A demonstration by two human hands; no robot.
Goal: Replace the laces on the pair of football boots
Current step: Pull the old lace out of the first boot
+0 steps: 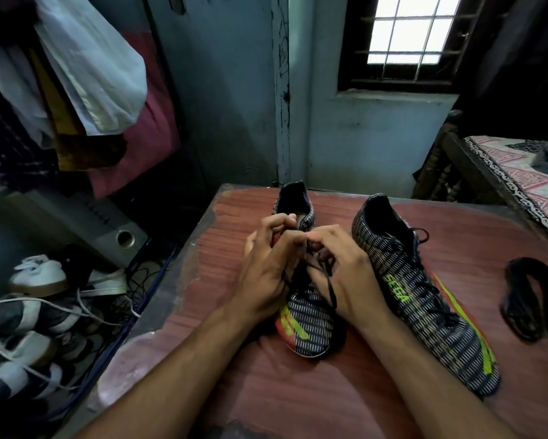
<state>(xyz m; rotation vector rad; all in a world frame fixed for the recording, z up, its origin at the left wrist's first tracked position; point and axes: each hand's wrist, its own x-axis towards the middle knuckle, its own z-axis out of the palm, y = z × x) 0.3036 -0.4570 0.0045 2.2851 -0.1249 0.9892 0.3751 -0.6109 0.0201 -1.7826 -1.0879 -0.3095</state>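
- Dim blue-grey walls close off the room, with a barred window (pixel 405 36) bright at the upper right and clothes (pixel 76 83) hanging at the upper left.
- Below the clothes, on the left, a rack holds a jumble of white and dark shoes (pixel 28 312), with loose cords and a grey speaker box (pixel 120 232) behind them.
- On the right, a bed (pixel 526 182) with a patterned cover stands near the worktop (pixel 298 400), a reddish wood-grain surface worn pale along its left edge.
- A coil of black spare laces (pixel 532 299) lies on the worktop at the right, apart from both boots.
- One football boot, the right boot (pixel 424 293), rests on the worktop with its toe toward the camera, black with white dashes and yellow-green and red stripes; its black lace is threaded through the eyelets.
- The left boot (pixel 310 324) sits just beside it, toe toward the camera, its middle hidden by both hands.
- The left hand (pixel 266 267) has its fingers curled over the boot's lace area; its grip is clenched on the black lace (pixel 329 289), which trails down over the boot's front.
- The right hand (pixel 345 274) curls against the boot from the other side, fingertips meeting those of the left hand at the eyelets and pinching the same lace.
- Exactly which eyelet the fingers work at cannot be told.
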